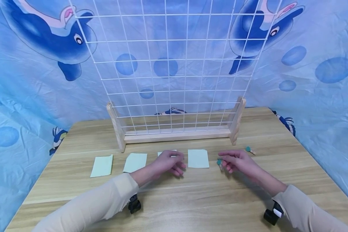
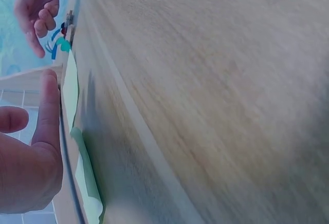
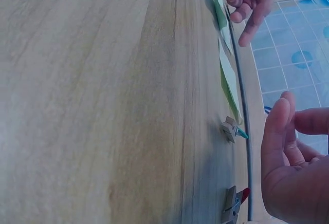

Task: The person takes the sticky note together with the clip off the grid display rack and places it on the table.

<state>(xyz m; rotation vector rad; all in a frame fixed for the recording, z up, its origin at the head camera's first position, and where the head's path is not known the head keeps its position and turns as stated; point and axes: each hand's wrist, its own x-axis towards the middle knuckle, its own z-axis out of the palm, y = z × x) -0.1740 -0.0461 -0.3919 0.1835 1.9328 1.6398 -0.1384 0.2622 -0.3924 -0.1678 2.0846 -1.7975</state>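
My left hand (image 1: 170,163) hovers over the third pale green paper note (image 1: 160,153) from the left, covering most of it, its fingers loosely bent with nothing between them. Above the table to the right is my right hand (image 1: 238,162), also holding nothing, its thumb and fingers apart in the right wrist view. Close under its fingertips lies a small wooden clothespin (image 3: 230,130) with a green ornament (image 1: 219,162). A second clothespin (image 1: 251,151) lies beyond that hand; its ornament looks red in the right wrist view. Between the hands a square note (image 1: 198,158) lies flat.
Two more notes, one at the far left (image 1: 101,166) and one beside it (image 1: 135,162), lie on the wooden table (image 1: 191,203). Behind the row stands a white wire grid (image 1: 177,76) in a wooden base (image 1: 177,136). A blue dolphin-print cloth (image 1: 316,103) hangs behind.
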